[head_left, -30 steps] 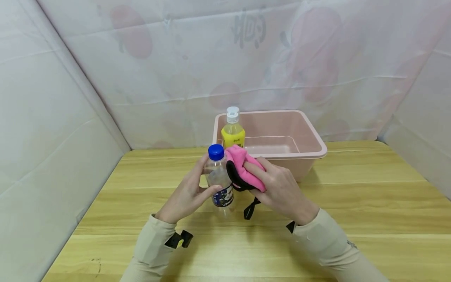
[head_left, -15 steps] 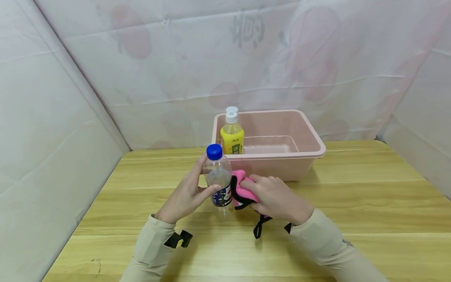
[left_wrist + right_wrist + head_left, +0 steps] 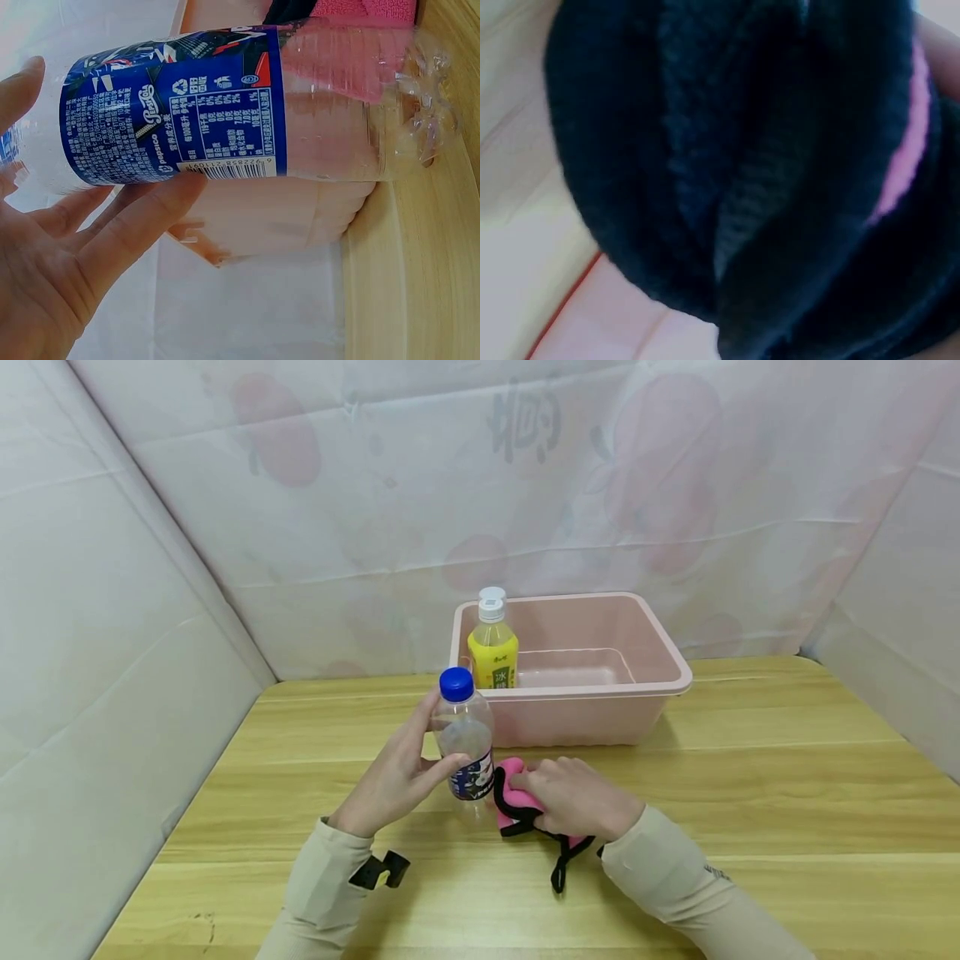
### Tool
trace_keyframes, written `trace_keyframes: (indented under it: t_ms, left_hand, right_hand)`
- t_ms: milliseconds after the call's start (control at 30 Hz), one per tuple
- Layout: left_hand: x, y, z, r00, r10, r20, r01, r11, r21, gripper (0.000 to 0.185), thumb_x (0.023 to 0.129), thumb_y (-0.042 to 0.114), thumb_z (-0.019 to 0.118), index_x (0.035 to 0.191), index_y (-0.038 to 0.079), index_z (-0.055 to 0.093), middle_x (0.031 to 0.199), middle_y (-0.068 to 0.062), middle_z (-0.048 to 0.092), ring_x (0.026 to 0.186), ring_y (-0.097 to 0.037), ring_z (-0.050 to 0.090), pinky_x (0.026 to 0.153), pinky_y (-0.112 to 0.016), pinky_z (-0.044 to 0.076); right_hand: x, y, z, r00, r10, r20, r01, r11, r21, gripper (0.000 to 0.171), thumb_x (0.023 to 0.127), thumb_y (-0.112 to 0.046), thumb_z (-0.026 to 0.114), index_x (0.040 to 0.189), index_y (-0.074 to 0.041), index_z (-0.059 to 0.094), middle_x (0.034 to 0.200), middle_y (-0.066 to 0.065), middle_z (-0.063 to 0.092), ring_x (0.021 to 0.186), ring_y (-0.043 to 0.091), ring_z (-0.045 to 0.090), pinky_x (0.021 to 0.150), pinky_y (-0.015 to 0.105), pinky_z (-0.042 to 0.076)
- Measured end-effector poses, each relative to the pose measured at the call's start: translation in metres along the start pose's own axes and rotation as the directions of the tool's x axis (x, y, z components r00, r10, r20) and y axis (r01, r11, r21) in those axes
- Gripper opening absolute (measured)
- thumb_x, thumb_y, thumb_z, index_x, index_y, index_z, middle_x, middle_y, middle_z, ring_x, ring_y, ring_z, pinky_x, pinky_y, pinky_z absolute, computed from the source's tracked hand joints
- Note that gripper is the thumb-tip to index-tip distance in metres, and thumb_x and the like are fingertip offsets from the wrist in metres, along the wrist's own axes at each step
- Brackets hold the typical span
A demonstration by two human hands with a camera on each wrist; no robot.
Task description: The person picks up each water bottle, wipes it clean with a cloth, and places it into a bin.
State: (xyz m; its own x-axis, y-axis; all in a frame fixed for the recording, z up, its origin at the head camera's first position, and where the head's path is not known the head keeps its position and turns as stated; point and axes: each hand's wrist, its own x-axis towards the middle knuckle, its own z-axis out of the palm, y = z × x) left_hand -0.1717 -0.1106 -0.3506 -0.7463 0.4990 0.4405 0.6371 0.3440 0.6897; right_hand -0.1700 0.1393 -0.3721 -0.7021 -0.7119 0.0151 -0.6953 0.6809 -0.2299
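Note:
My left hand (image 3: 393, 781) holds a clear plastic Pepsi bottle (image 3: 474, 779) upright on the table, thumb in front and fingers behind. It has a blue cap (image 3: 456, 684), and its blue label (image 3: 172, 112) shows large in the left wrist view. To the right of the bottle, my right hand (image 3: 577, 797) grips a bunched pink cloth (image 3: 517, 795) with black edging and a hanging black loop (image 3: 558, 877). The cloth is against the bottle's lower right side, or very close to it. Dark folds of the cloth (image 3: 780, 187) fill most of the right wrist view.
Behind the hands stands a pink plastic tub (image 3: 570, 722) on the wooden table (image 3: 787, 793). Inside its left end is a yellow-labelled drink bottle (image 3: 495, 660), with another white cap (image 3: 492, 592) showing just behind. Pale printed fabric (image 3: 375, 527) hangs around the table.
My right hand has moved the cloth down along the bottle, from near its shoulder to its lower part. The left hand and the bottle have stayed in place.

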Motion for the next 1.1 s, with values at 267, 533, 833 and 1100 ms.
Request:
trace_keyframes:
  t_ms: [267, 533, 833, 1100]
  left_hand:
    - [-0.001, 0.001, -0.001, 1.000, -0.011, 0.001, 0.011, 1.000, -0.016, 0.087, 0.095, 0.002, 0.070, 0.161, 0.005, 0.013, 0.143, -0.023, 0.046, 0.119, -0.040, 0.058, 0.068, -0.025, 0.062]
    - [-0.001, 0.000, -0.001, 1.000, -0.004, 0.003, 0.004, 1.000, -0.018, 0.088, 0.095, 0.001, 0.069, 0.161, 0.005, 0.012, 0.143, -0.023, 0.047, 0.119, -0.039, 0.058, 0.068, -0.025, 0.061]
    - [-0.001, 0.001, -0.003, 1.000, -0.001, 0.002, 0.001, 0.999, -0.041, 0.088, 0.095, 0.000, 0.070, 0.161, 0.006, 0.012, 0.143, -0.021, 0.047, 0.120, -0.039, 0.057, 0.068, -0.025, 0.061]
    - [0.000, 0.000, -0.002, 1.000, 0.016, 0.002, -0.016, 0.999, -0.030, 0.086, 0.095, 0.000, 0.069, 0.161, 0.007, 0.014, 0.144, -0.022, 0.047, 0.118, -0.039, 0.058, 0.068, -0.024, 0.061]
  right_hand:
    - [-0.002, 0.003, -0.003, 0.990, -0.079, -0.113, 0.070, 0.995, -0.078, 0.029, 0.074, -0.006, 0.087, 0.089, -0.015, 0.064, 0.077, -0.004, 0.058, 0.062, 0.014, 0.055, 0.053, 0.030, 0.048]
    - [-0.005, 0.001, -0.020, 0.886, -0.126, -0.445, 0.102, 0.992, -0.078, 0.042, 0.071, -0.001, 0.085, 0.109, -0.004, 0.068, 0.090, 0.006, 0.061, 0.061, 0.014, 0.051, 0.051, 0.028, 0.050]
    - [0.001, 0.003, -0.020, 0.656, -0.206, -0.726, 0.245, 0.968, -0.054, 0.055, 0.069, 0.007, 0.083, 0.121, 0.003, 0.066, 0.101, 0.016, 0.063, 0.073, 0.025, 0.063, 0.062, 0.040, 0.061]
    - [0.000, 0.003, -0.021, 0.684, -0.189, -0.704, 0.226, 0.973, -0.042, 0.048, 0.071, 0.006, 0.081, 0.116, 0.000, 0.065, 0.099, 0.013, 0.063, 0.069, 0.021, 0.060, 0.057, 0.035, 0.058]
